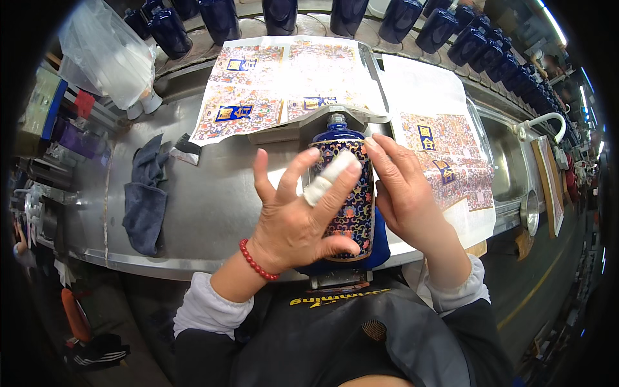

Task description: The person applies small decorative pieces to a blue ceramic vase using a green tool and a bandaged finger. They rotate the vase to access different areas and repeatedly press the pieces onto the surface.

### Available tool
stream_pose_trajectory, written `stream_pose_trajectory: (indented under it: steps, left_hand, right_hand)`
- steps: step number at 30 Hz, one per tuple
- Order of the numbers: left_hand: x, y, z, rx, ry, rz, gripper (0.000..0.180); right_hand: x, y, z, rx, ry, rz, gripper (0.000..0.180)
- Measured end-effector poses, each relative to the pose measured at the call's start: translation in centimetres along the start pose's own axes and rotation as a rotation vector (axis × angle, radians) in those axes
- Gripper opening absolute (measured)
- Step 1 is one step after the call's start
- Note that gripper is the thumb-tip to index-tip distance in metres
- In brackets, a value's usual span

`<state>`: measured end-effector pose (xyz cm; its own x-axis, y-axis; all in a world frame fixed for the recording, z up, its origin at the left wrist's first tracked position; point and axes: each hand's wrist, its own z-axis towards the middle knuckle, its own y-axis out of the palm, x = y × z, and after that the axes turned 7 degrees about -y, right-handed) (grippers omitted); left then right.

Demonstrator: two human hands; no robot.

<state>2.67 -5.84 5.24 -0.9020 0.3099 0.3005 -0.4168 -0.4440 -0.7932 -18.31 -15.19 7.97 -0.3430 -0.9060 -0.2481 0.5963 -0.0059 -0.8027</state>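
Observation:
A dark blue bottle lies in front of me with its neck pointing away, its front covered by a patterned decal of multicoloured scrolls and flowers. Spread over it is my left hand, fingers apart, a white wrapping on one finger and a red bead bracelet at the wrist. The fingertips are over or on the decal; contact is hard to judge. At the bottle's upper right edge, my right hand rests with its fingers extended and close together, fingertips at the decal's corner. Below the bottle is a blue cloth.
Decal sheets lie ahead, and another printed sheet is to the right. A grey-blue cloth and a scraper-like tool lie left. Several blue bottles line the conveyor behind. At right is a sink with a white faucet.

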Motion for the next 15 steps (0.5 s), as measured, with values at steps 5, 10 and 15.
stream_pose_trajectory:
  steps: [5, 10, 15]
  left_hand:
    - [1.9, 0.3, -2.4, 0.057, 0.042, -0.087, 0.076]
    - [3.2, 1.1, -5.9, 0.193, -0.106, -0.183, 0.081]
    - [3.2, 1.6, -6.9, 0.051, -0.32, -0.118, 0.096]
  right_hand:
    - [1.1, -0.5, 0.2, 0.146, -0.07, 0.085, 0.044]
    - [0.4, -3.1, 2.0, -0.033, -0.259, 0.124, 0.033]
    - [-0.4, -3.2, 5.5, 0.112, -0.146, 0.122, 0.031]
